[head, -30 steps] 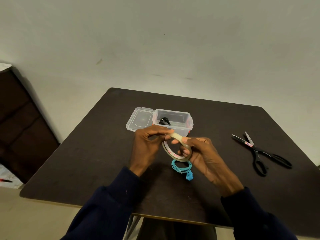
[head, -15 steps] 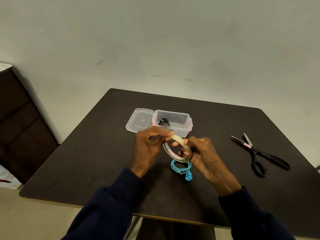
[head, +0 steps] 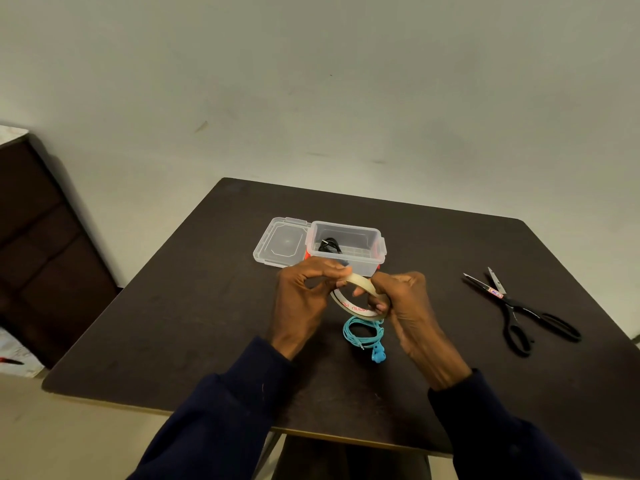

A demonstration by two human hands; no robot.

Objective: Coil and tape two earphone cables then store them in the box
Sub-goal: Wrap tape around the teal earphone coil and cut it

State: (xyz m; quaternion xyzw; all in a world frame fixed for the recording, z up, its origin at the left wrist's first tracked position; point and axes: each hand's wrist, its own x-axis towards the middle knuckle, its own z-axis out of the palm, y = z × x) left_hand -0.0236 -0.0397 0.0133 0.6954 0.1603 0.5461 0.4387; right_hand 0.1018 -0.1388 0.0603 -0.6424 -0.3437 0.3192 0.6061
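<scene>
A roll of pale tape (head: 360, 296) is held above the dark table (head: 194, 306) between both hands. My right hand (head: 408, 306) grips the roll with fingers through its ring. My left hand (head: 304, 292) pinches the roll's top edge at the left. Just below the roll, a coiled blue earphone cable (head: 362, 334) lies on the table. Behind the hands stands a clear plastic box (head: 349, 245) with a coiled black earphone cable (head: 329, 244) inside.
The box's clear lid (head: 282, 242) lies open to its left. Black scissors (head: 519, 310) lie open on the table's right side. A dark cabinet (head: 38, 244) stands at the far left beside the table. A pale wall rises behind the table.
Both hands stay on the tape roll with only small finger shifts. The view has moved slightly; the cable, box and scissors are unmoved.
</scene>
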